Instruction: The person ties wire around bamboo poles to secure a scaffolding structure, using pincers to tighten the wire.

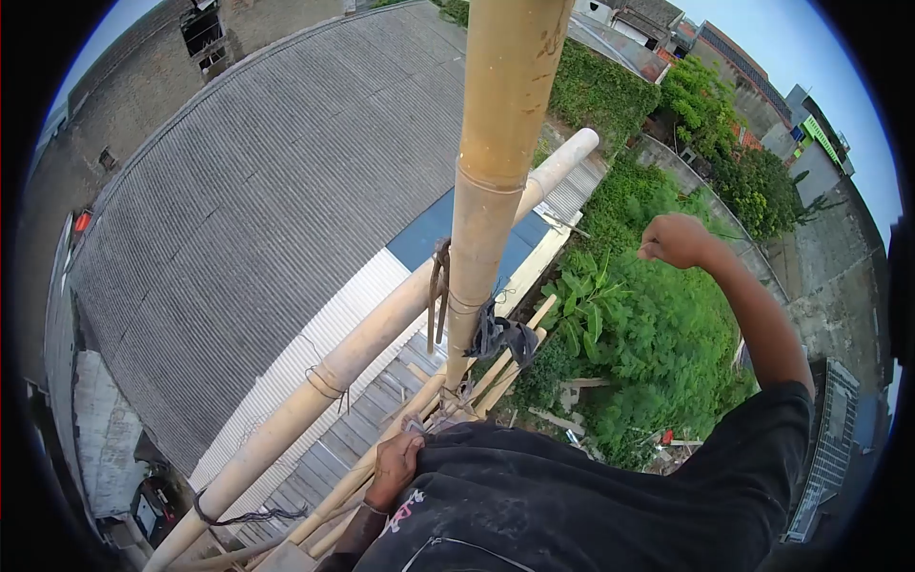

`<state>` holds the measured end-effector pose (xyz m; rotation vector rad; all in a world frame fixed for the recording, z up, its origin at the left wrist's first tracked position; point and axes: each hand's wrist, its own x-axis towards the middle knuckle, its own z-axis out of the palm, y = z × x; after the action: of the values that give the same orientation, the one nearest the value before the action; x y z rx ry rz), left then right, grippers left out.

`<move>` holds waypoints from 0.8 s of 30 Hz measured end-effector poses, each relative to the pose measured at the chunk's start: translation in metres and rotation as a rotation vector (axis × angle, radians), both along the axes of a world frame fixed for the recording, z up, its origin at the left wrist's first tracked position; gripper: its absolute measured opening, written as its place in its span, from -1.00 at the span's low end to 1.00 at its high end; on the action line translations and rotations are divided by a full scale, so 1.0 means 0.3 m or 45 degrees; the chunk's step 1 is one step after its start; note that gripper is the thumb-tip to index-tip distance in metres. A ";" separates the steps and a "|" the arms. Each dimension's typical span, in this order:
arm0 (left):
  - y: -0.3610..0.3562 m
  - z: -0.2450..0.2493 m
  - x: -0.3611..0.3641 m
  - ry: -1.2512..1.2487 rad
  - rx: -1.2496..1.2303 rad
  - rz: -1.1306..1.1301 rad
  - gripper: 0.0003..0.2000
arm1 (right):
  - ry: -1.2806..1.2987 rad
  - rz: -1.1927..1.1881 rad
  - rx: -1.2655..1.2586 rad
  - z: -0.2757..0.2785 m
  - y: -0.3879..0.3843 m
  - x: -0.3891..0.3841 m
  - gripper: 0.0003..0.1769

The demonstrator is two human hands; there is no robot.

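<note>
An upright bamboo pole (491,143) rises in front of me and crosses a slanting bamboo pole (367,334). My left hand (396,467) is closed in front of my black shirt, near the upright's lower end; a greyish bit shows at its fingertips, too small to name. Out to the right, above the greenery, my right hand (675,240) is raised in a fist, apart from the poles. Its curled fingers hide whatever may be inside. Rusty pincers (438,296), two handles down, hang at the crossing. Black strips (500,338) are tied round the upright below it.
More bamboo poles (343,491) lie below, beside my left hand. A large grey corrugated roof (267,210) spreads at left, with a pale roof strip (315,357) along its edge. Trees and bushes (648,315) stand far below on the right. Thin wire (326,381) wraps the slanting pole.
</note>
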<state>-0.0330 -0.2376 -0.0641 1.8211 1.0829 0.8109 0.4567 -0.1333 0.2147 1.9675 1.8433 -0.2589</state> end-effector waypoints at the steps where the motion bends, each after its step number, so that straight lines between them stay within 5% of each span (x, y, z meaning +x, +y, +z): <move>1: 0.006 -0.021 -0.012 0.057 0.023 0.126 -0.85 | -0.240 -0.008 -0.175 -0.062 -0.024 -0.025 -0.77; 3: 0.049 -0.042 -0.043 0.115 -0.011 0.217 -0.84 | -0.152 0.073 -0.857 -0.094 -0.092 -0.123 -0.77; 5: 0.069 -0.104 -0.083 0.147 -0.042 0.322 -0.81 | 0.564 0.054 -1.280 -0.054 -0.142 -0.216 -0.61; 7: 0.063 -0.161 -0.113 0.195 -0.103 0.204 -0.84 | 0.898 0.018 -1.275 0.154 -0.118 -0.369 -0.62; 9: 0.029 -0.170 -0.122 0.164 -0.097 0.057 -0.85 | 1.240 0.059 -0.604 0.282 -0.086 -0.299 -0.63; 11: 0.015 -0.133 -0.067 0.039 -0.005 -0.068 -0.86 | 0.899 -0.116 0.218 0.218 0.003 -0.216 -0.68; 13: 0.022 -0.082 -0.059 0.009 0.004 -0.088 -0.87 | 0.253 0.010 0.177 0.031 0.055 -0.047 -0.74; 16: 0.022 -0.102 -0.078 0.014 0.035 0.014 -0.86 | -0.368 -0.005 -0.843 -0.193 -0.079 -0.024 -0.83; 21: 0.042 -0.210 -0.222 0.129 -0.118 0.171 -0.80 | 0.856 0.186 -1.326 0.183 -0.099 -0.442 -0.71; 23: 0.041 -0.209 -0.211 0.103 0.052 0.005 -0.81 | 0.913 0.269 -0.847 0.356 -0.035 -0.465 -0.67; 24: 0.037 -0.211 -0.195 0.073 0.137 -0.082 -0.82 | 0.838 0.217 -0.259 0.327 -0.024 -0.410 -0.65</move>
<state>-0.0915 -0.2266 -0.1273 1.9698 1.0285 0.7963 0.3338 -0.1406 0.3128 1.6843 2.2388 -1.0991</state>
